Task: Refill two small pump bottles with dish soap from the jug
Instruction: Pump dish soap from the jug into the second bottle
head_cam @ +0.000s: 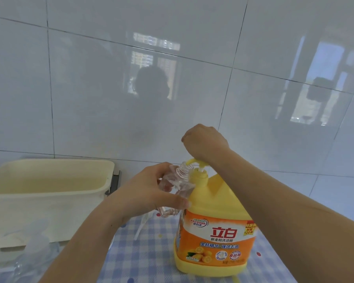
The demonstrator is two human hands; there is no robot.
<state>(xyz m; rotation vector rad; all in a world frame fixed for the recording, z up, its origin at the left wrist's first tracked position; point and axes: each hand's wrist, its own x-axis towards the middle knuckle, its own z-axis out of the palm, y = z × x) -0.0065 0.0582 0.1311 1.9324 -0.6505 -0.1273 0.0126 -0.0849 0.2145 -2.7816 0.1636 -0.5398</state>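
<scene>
Head view, ctr frame: your left hand [149, 193] grips the clear bottle [173, 181] tilted, w/ its neck just under the spout to catch soap. Right hand [204, 139] curls over the pump head [193, 161], pressing. The jug [215, 227] stands on the table [147, 254], lower right of ctr.

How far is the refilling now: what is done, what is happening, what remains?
Done: the small clear bottle is uncapped; what looks like its pump with tube lies on the checked cloth. In hand: the left hand holds the bottle tilted, neck at the pump spout of the jug, while the right hand presses that pump. No soap is visible inside. Left: filling, recapping, then the blurred clear bottle at lower left.
</scene>
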